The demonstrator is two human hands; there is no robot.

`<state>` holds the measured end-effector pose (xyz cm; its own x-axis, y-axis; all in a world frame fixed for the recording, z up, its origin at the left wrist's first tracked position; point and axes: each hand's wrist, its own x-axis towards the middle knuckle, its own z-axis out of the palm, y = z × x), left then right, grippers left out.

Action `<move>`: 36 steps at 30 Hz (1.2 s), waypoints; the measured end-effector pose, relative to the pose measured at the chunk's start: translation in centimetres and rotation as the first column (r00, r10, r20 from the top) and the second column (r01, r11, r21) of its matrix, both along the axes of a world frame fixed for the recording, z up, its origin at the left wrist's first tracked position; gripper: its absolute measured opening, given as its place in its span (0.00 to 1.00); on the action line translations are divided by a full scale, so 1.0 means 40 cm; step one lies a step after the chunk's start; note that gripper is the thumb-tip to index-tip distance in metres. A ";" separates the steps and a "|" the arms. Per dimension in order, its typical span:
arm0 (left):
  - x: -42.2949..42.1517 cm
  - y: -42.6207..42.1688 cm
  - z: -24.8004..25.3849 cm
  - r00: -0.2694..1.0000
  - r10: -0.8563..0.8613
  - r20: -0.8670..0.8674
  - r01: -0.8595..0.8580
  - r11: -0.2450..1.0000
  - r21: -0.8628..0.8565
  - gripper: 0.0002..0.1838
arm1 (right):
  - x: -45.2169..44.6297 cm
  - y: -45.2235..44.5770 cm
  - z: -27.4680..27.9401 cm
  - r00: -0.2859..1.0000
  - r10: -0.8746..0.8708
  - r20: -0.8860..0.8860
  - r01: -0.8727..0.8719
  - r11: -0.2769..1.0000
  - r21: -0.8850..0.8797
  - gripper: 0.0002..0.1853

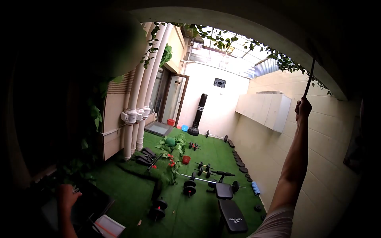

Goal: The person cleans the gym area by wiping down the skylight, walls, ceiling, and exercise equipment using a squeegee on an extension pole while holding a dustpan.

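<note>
My right hand (303, 108) is raised high at the right, its fingers wrapped round a dark thin rod (309, 81). The rod slants up towards the shadowed overhead beam (274, 29), and its top end is lost in the dark. At the lower left, my left hand (69, 196) hangs in shadow with thumb and fingers apart; I make out nothing held in it. Below and beside that hand are a dark flat surface (101, 202) and a white open box or tray (109, 227) with an orange strip.
A weight bench (232, 216), a barbell (204, 179) and several dumbbells (158, 208) stand on green turf. A punching bag (199, 111) is by the far wall. White cabinets (264, 109) jut from the right wall. Pipes (137, 99) run down at left; leafy vines hang overhead.
</note>
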<state>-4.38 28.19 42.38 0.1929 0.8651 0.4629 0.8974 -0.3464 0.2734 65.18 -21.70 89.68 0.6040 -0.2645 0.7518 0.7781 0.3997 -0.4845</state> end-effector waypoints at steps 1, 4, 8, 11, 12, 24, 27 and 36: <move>-0.003 -0.001 0.009 0.999 0.034 -0.012 -0.035 0.993 -0.110 0.23 | -0.015 0.047 0.005 1.000 -0.013 0.015 0.013 0.999 -0.035 0.08; -0.024 -0.024 0.039 1.000 0.002 -0.021 -0.003 0.998 -0.062 0.22 | -0.170 0.255 -0.048 0.997 -0.057 0.057 0.064 0.988 -0.142 0.06; -0.056 -0.021 0.033 0.999 -0.036 -0.008 0.035 0.995 -0.089 0.21 | -0.352 0.545 -0.201 0.990 -0.003 0.140 0.049 0.942 -0.333 0.09; -0.078 -0.038 0.036 0.997 -0.073 -0.018 0.071 0.995 -0.066 0.20 | -0.378 0.743 -0.329 0.949 -0.222 0.223 0.304 0.831 -0.466 0.11; -0.084 -0.043 0.036 0.996 -0.088 0.022 0.090 0.994 -0.069 0.19 | -0.484 0.765 -0.355 0.897 -0.291 0.332 0.424 0.776 -0.467 0.12; -0.136 -0.040 0.051 0.917 -0.398 -0.001 0.381 0.879 -0.287 0.16 | -0.600 0.580 -0.384 0.781 -0.415 0.466 0.623 0.561 -0.545 0.19; -0.133 -0.044 0.036 0.912 -0.408 0.038 0.405 0.883 -0.237 0.16 | -0.487 0.400 -0.396 0.657 -0.579 0.483 0.753 0.462 -0.469 0.18; -0.027 -0.152 0.086 0.875 -0.482 0.039 0.477 0.847 -0.235 0.14 | -0.337 -0.181 -0.496 0.831 -0.506 -0.230 0.378 0.818 -0.433 0.12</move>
<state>-5.48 22.12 45.83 0.6189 0.7434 0.2536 0.6421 -0.6648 0.3818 51.70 -28.95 69.85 0.7084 -0.3173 0.6305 0.6003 -0.1990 -0.7746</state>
